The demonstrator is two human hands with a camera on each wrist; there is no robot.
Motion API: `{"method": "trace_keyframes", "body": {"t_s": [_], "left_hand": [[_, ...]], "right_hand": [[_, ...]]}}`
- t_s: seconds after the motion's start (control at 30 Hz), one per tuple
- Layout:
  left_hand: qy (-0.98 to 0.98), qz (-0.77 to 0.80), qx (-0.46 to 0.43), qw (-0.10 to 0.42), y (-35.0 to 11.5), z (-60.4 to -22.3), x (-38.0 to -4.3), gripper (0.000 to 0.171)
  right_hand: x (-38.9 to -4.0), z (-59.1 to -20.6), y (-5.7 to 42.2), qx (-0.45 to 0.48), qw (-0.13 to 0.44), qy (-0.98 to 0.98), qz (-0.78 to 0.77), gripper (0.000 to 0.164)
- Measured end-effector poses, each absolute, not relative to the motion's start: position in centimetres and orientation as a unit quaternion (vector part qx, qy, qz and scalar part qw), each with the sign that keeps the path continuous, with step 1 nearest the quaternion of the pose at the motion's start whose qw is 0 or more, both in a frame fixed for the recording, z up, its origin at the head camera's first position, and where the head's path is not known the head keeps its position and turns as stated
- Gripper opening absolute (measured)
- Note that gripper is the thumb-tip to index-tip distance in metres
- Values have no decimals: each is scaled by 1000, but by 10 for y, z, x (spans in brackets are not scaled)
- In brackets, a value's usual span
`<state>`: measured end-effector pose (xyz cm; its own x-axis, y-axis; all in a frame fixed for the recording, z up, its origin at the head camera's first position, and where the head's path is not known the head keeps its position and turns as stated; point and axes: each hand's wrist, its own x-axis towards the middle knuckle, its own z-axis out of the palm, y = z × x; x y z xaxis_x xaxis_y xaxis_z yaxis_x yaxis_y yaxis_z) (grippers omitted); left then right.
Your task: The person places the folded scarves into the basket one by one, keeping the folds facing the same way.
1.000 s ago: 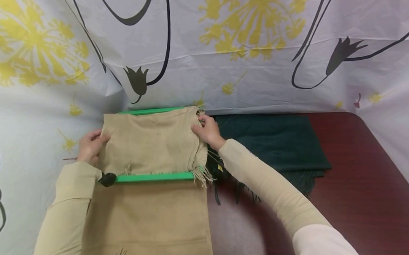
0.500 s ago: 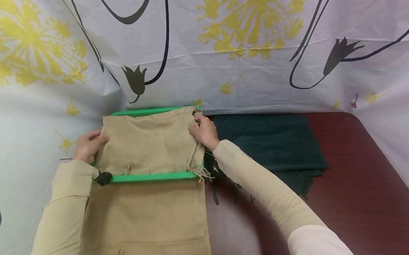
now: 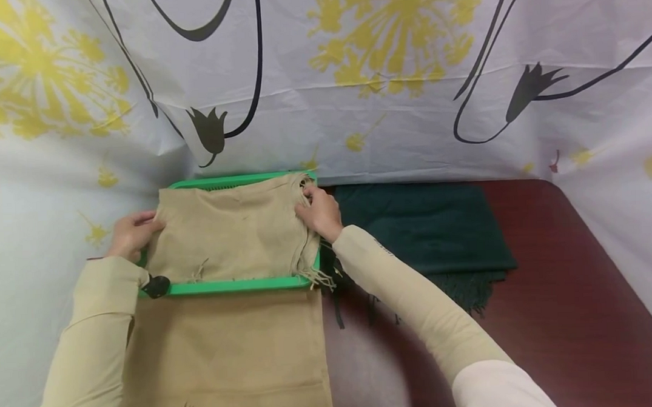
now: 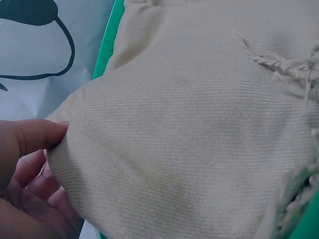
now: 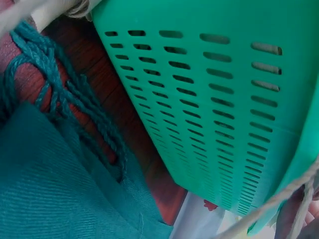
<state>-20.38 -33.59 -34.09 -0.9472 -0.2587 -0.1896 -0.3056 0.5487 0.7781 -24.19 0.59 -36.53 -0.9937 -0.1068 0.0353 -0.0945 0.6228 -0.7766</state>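
A folded beige scarf [image 3: 229, 232] with a twisted fringe lies over the opening of a green basket [image 3: 237, 286], in the head view. My left hand [image 3: 130, 235] pinches its left edge, thumb on top. Close up in the left wrist view, the thumb [image 4: 42, 135] presses the cloth against the fingers beneath it. At the other end, my right hand [image 3: 321, 214] pinches the layered, fringed edge near the back right corner. Some fringe hangs over the front right corner. The slotted basket wall [image 5: 224, 99] fills most of the right wrist view, where the right hand barely shows.
Another beige cloth [image 3: 229, 353] is spread flat in front of the basket. To the right, a folded dark green fringed scarf [image 3: 420, 230] lies on the red-brown table [image 3: 570, 290]. A patterned white curtain [image 3: 388, 128] hangs close behind and at the left.
The beige scarf has sunk slightly and shifted toward the basket, so more of the back rim and right corner shows. Both hands keep their grip; the whole head view has drifted a little.
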Motion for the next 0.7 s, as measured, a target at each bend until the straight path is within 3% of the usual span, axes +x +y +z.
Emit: {"method": "trace_keyframes", "body": {"t_s": [0.7], "left_hand": [[874,457,-156,47,-342,-344,-206,58]], "right_hand": [[-247,-370,4,-88,-23,909,-407,31]]}}
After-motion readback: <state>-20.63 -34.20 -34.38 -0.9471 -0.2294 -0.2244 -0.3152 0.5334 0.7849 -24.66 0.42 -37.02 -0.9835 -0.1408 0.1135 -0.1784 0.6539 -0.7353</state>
